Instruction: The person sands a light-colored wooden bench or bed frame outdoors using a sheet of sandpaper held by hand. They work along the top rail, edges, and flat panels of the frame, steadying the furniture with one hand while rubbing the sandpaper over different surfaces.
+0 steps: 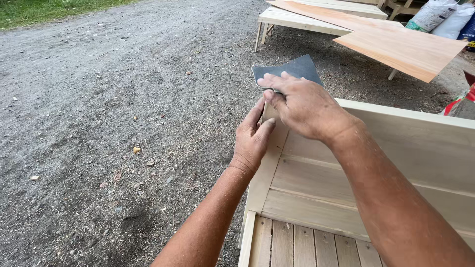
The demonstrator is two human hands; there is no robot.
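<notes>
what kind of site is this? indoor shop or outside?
Outside, most likely an open-air woodworking yard. The ground is gravel with grass at the far edge. Unfinished wooden frames and a plywood sheet stand in the open, and the right hand presses sandpaper on a bare-wood piece.

Right hand covers most of the dark grey sandpaper sheet; only its far part shows, and the contact with the wood underneath is hidden. Left hand palm side not visible, fingers pressed on the end post of the pale unfinished wooden bench, which is cut off at the bottom and right edges. Reddish plywood sheet runs out of the top. White sacks cropped at the top right corner. Red object at the right edge: too cropped to identify.
</notes>
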